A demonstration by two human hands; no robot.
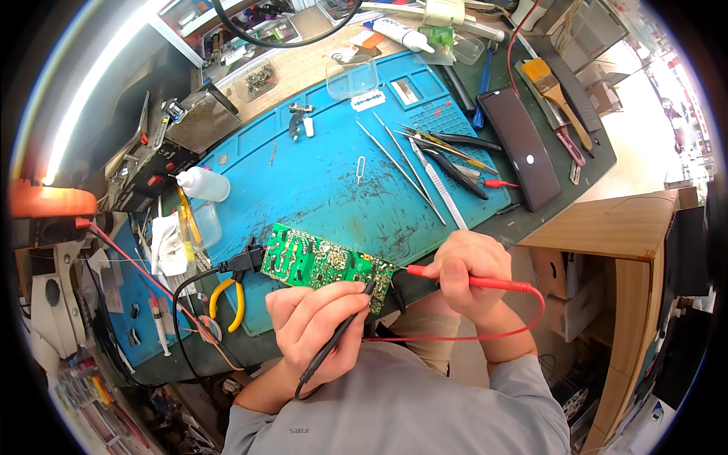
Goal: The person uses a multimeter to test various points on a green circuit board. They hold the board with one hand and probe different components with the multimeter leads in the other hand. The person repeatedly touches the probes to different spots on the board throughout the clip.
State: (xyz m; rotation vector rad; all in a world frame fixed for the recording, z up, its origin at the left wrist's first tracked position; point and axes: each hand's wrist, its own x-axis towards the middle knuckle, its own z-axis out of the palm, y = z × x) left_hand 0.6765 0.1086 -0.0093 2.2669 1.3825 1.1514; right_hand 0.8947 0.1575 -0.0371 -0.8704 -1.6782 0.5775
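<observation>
A green circuit board (303,256) lies solder side up at the near edge of the blue work mat (288,182). My left hand (317,326) is closed around a black test probe (339,334), its tip at the board's right part. From the right, my right hand (470,273) grips a red test probe (500,283); its tip points at the board's right end, and whether it touches cannot be made out. A black power plug (244,261) with a cable sits against the board's left end. The probe's red lead loops below my right hand.
Tweezers (402,167), black-handled pliers (455,173) and a phone (523,148) lie on the right. Yellow-handled pliers (236,303), a white squeeze bottle (203,184) and an orange meter (51,200) stand left. A brush (557,91) lies far right.
</observation>
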